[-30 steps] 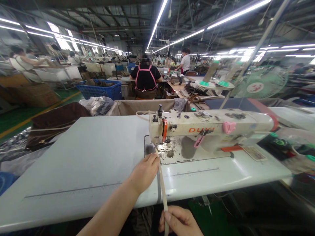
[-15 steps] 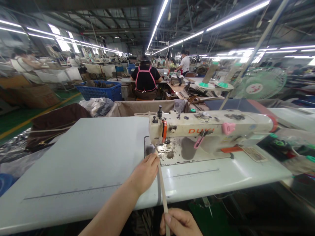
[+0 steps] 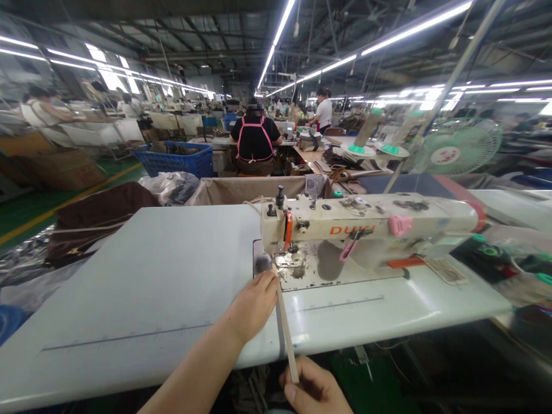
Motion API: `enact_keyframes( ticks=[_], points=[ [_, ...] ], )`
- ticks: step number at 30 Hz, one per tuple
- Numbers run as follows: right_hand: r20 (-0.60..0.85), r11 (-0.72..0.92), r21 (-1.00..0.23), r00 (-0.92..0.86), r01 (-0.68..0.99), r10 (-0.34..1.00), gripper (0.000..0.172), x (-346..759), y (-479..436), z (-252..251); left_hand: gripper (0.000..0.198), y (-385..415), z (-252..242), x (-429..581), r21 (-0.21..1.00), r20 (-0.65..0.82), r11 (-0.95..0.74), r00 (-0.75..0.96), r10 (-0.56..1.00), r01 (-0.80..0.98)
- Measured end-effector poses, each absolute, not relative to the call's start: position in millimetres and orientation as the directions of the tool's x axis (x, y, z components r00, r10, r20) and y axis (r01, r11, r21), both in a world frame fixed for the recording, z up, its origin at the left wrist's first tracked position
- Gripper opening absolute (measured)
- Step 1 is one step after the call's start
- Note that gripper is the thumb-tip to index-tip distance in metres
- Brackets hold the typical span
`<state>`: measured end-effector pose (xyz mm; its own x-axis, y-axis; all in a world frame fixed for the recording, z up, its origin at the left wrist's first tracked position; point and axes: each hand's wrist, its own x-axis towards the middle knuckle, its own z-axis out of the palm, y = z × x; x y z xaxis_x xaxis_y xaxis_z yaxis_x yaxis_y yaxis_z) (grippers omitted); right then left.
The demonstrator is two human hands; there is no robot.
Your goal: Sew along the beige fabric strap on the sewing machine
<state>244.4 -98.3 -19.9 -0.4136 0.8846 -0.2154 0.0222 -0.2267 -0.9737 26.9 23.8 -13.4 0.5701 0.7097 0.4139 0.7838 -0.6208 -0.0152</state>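
Note:
A narrow beige strap (image 3: 285,325) runs from under the needle area of the sewing machine (image 3: 366,230) down over the table's front edge. My left hand (image 3: 257,302) lies on the table just before the needle, its fingers closed on the strap's far part. Below the front edge, my right hand (image 3: 317,386) has its fingers curled around the near end of the strap, thumb on top. The strap's end shows at those fingers. The needle and presser foot are partly hidden by the machine head.
A pale table (image 3: 181,276) with a printed ruler line surrounds the machine. A pink clip (image 3: 348,248) hangs on the machine. Brown fabric (image 3: 103,218) lies left; a green fan (image 3: 461,146) stands right. A co-worker in a pink-strapped apron (image 3: 255,138) sits ahead, near a blue basket (image 3: 176,159).
My right hand has shifted slightly along the strap, and the strap's near end now shows at its fingers. My left hand has stayed almost still.

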Motion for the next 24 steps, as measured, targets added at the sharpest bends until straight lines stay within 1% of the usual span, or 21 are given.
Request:
enact_keyframes(
  ticks=[2, 3, 5, 7, 8, 12, 16, 20, 24],
  points=[
    [-0.193, -0.191, -0.981, -0.365, 0.040, 0.911, 0.051, 241.1, -96.0, -23.9, 0.030, 24.0, -15.5, 27.3, -0.006, 0.427, -0.621, 0.563, 0.708, 0.784],
    [-0.197, -0.198, -0.980, -0.339, 0.031, 0.920, 0.054, 238.2, -94.8, -27.1, 0.030, 24.0, -16.2, 27.4, -0.002, 0.435, -0.618, 0.557, 0.708, 0.786],
    [-0.245, -0.270, -0.962, -0.314, -0.037, 0.917, 0.066, 231.2, -92.8, -35.3, 0.030, 23.9, -16.6, 27.5, 0.011, 0.447, -0.610, 0.542, 0.712, 0.793],
    [-0.307, -0.361, -0.926, -0.338, -0.109, 0.890, 0.077, 225.0, -91.8, -42.3, 0.029, 23.6, -15.4, 27.4, 0.031, 0.449, -0.608, 0.533, 0.717, 0.793],
    [-0.321, -0.385, -0.915, -0.354, -0.124, 0.878, 0.079, 223.0, -91.9, -43.7, 0.030, 23.3, -14.3, 27.3, 0.038, 0.446, -0.610, 0.533, 0.719, 0.791],
    [-0.314, -0.366, -0.928, -0.385, -0.066, 0.868, 0.069, 224.8, -94.6, -31.1, 0.030, 22.5, -10.2, 27.4, 0.052, 0.440, -0.610, 0.530, 0.725, 0.791],
    [-0.313, -0.373, -0.925, -0.408, -0.075, 0.858, 0.060, 231.4, -97.6, -10.5, 0.026, 22.2, -8.8, 28.5, 0.051, 0.449, -0.606, 0.524, 0.724, 0.794],
    [-0.311, -0.368, -0.928, -0.417, -0.062, 0.854, 0.059, 233.2, -98.5, -4.2, 0.026, 22.5, -8.8, 28.7, 0.048, 0.437, -0.614, 0.536, 0.722, 0.788],
    [-0.300, -0.350, -0.936, -0.434, -0.038, 0.849, 0.059, 234.7, -98.3, -3.4, 0.028, 23.1, -10.4, 27.6, 0.072, 0.432, -0.615, 0.531, 0.729, 0.785]
  ],
)
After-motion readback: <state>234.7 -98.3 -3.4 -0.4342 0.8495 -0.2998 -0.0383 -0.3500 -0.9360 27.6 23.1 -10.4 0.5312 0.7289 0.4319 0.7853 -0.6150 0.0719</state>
